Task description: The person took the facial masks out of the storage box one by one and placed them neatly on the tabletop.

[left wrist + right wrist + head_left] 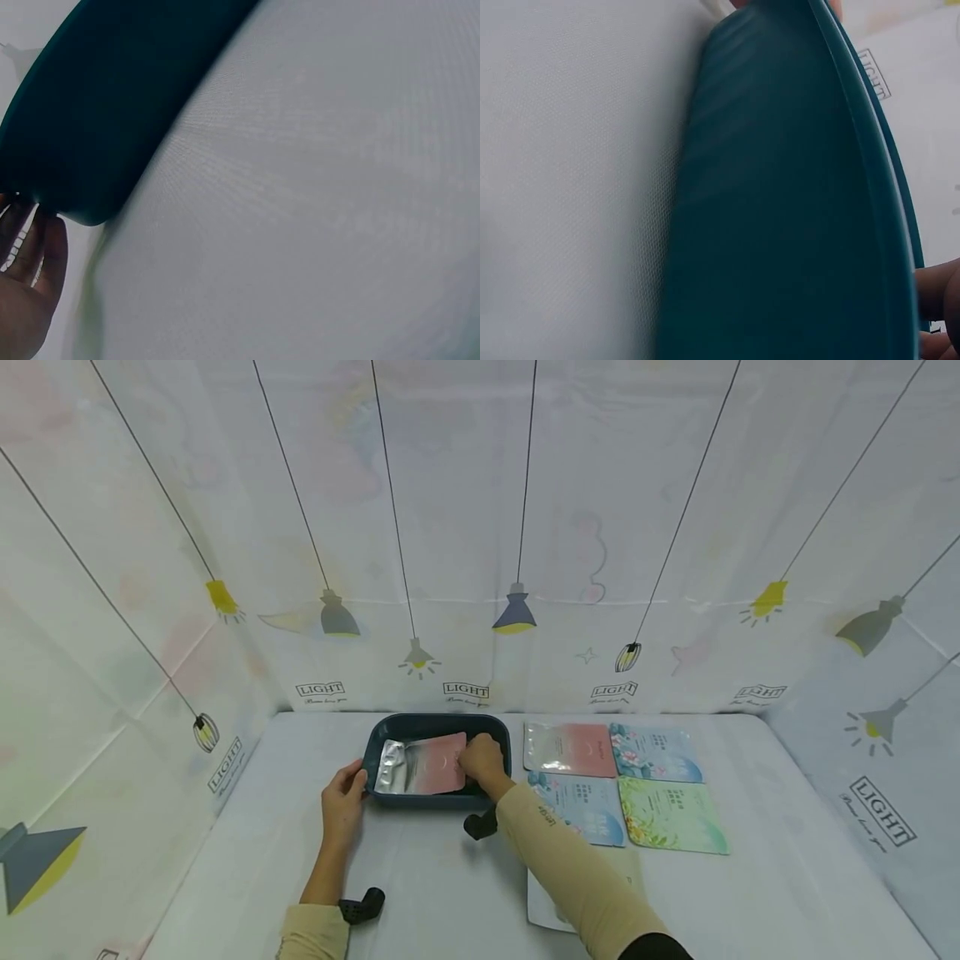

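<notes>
A dark teal tray (420, 803) with rounded corners sits on the white table. Inside it lies a flat pink-and-silver foil sachet (427, 764). My right hand (483, 760) reaches over the tray's right end, its curled fingers gripping the sachet's right edge; the fingertips are hidden. At the opposite end, my left hand (343, 802) holds the tray's rim between thumb and fingers. The left wrist view shows the fingers (52, 247) against the tray's end wall. Over the tray's long side, the right wrist view catches part of the right hand (941, 300).
Right of the tray lie another pink sachet (570, 749), two blue floral ones (656, 752) and a green one (672, 814). A pale sachet (542, 902) is partly under the right sleeve (577, 877). A printed cloth backdrop (465, 527) encloses the table.
</notes>
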### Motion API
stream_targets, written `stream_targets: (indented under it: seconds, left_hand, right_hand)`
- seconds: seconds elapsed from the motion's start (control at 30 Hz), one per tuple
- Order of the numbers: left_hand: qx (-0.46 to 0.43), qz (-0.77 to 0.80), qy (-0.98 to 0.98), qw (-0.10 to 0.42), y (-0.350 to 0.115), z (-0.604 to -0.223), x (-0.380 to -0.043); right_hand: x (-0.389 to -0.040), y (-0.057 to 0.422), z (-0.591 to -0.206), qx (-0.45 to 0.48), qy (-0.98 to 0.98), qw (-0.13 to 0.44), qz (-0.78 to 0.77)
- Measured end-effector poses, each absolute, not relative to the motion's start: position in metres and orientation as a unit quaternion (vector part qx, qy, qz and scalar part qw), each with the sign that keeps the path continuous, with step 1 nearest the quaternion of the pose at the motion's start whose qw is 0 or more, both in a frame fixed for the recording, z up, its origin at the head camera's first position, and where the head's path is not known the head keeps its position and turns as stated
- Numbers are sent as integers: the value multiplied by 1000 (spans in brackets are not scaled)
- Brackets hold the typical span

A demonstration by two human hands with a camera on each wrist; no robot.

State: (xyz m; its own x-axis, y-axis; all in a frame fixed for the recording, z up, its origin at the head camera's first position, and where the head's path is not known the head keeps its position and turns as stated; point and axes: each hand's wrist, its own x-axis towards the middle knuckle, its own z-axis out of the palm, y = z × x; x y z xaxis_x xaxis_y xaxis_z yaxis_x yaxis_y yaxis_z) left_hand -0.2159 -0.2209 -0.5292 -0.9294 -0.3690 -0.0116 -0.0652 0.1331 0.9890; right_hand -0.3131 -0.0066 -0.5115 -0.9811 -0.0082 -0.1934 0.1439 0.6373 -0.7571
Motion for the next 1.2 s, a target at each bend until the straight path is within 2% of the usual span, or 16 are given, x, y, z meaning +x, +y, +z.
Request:
stream_targets:
  seconds: [0.1, 0.47, 1.2]
  left_hand:
    - [142, -639, -746, 120, -220, -527, -215]
    - [136, -631, -749, 148, -227, -557, -227]
    - [138, -629, -751, 145, -227, -556, -227]
  right_hand:
    - [-314, -5, -511, 49, 890, 96, -444]
    - [-314, -1, -509, 69, 847, 117, -514]
    - [-305, 13, -496, 42, 791, 122, -599]
